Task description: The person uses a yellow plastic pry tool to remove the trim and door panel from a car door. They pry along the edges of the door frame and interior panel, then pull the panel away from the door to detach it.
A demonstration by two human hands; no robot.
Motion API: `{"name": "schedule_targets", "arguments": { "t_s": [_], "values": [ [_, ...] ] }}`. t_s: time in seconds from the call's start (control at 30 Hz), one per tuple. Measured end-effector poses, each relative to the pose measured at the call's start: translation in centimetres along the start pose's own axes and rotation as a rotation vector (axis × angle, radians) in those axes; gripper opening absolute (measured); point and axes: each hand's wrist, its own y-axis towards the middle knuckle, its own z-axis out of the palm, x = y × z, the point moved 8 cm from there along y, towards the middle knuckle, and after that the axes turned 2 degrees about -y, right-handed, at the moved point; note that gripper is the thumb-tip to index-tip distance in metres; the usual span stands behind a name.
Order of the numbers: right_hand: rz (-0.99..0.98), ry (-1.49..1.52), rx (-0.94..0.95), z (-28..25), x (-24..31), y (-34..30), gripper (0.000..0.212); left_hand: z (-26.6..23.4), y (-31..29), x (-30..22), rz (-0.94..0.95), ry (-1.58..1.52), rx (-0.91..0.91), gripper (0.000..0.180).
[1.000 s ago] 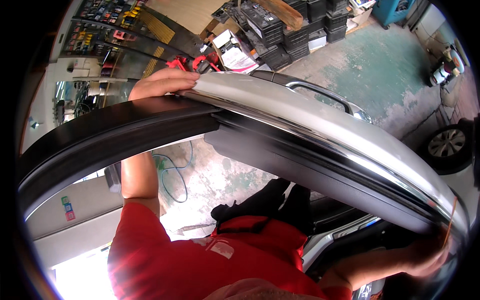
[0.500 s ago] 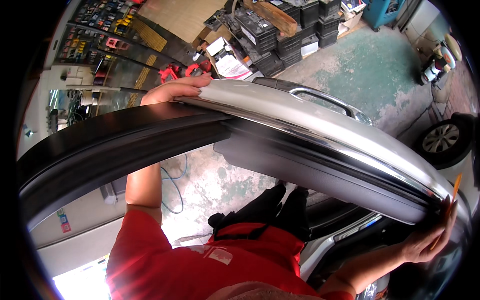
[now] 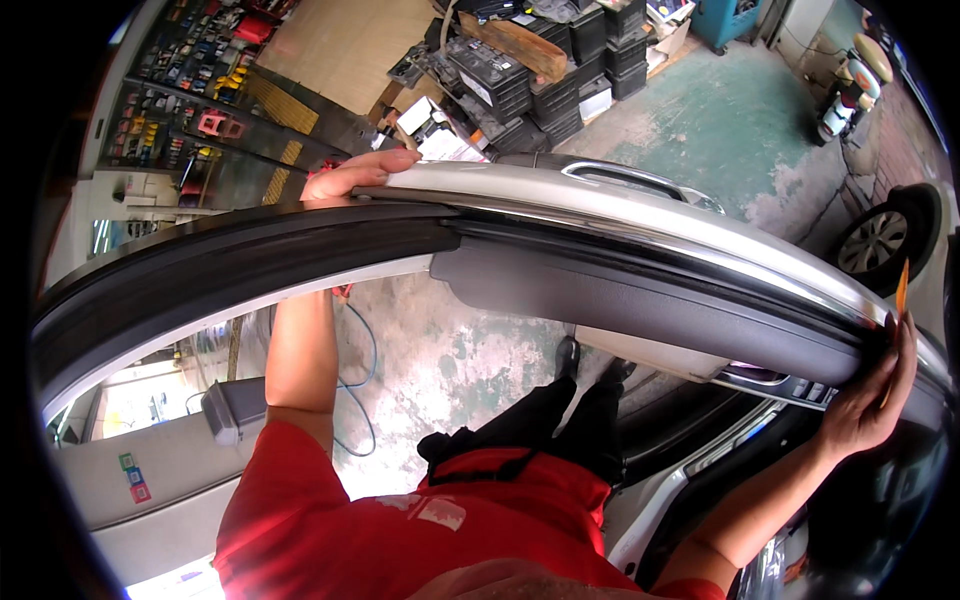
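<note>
I look down on the top edge of an open silver car door (image 3: 640, 215) with a black window frame (image 3: 220, 270) curving to the left. My left hand (image 3: 355, 172) grips over the door's top edge near the frame's corner. At the door's far right end my right hand (image 3: 868, 400) holds a thin orange pry tool (image 3: 901, 288) upright against the door's edge. The grey inner door panel (image 3: 640, 295) faces me. My red shirt (image 3: 400, 520) and dark trousers show below.
A chrome outer door handle (image 3: 620, 175) sits on the door's far side. Stacked black batteries and boxes (image 3: 540, 70) stand at the back by shelves of parts (image 3: 200, 110). A car wheel (image 3: 880, 240) is at right. A blue hose (image 3: 365, 380) lies on the stained concrete floor.
My right hand has risen to the door's right end, and the orange tool now stands against the edge. My left hand has stayed on the door top.
</note>
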Motion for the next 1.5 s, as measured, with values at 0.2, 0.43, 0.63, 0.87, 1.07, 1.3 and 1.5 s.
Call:
{"name": "schedule_targets", "arguments": {
  "t_s": [0.2,0.43,0.63,0.87,1.07,1.3,1.5],
  "values": [
    [0.031,0.007,0.029,0.5,0.6,0.0,0.029,2.6,0.7,2.8,0.159,-0.542,-0.083,0.025],
    [0.062,0.044,0.06,0.2,0.1,-0.2,0.028,4.1,1.5,2.0,0.255,-0.69,0.027,0.044],
    [-0.084,-0.005,0.243,2.0,4.4,2.1,0.027,4.3,-0.2,-1.6,0.202,0.044,-0.262,0.034],
    [-0.234,-0.082,0.828,9.6,12.2,5.3,0.023,3.8,0.1,-2.4,0.303,0.022,-0.21,0.026],
    [-0.503,-0.146,0.856,10.9,15.0,4.4,0.019,4.4,-0.5,-2.4,0.257,-0.048,-0.206,0.024],
    [-0.48,-0.1,0.62,9.9,15.0,3.0,0.013,3.9,-0.5,-2.0,0.182,-0.268,-0.15,0.02],
    [-0.191,0.039,0.796,10.7,13.0,3.7,0.018,3.2,-1.0,-1.1,0.097,-0.169,-0.148,0.035]
  ]
}}
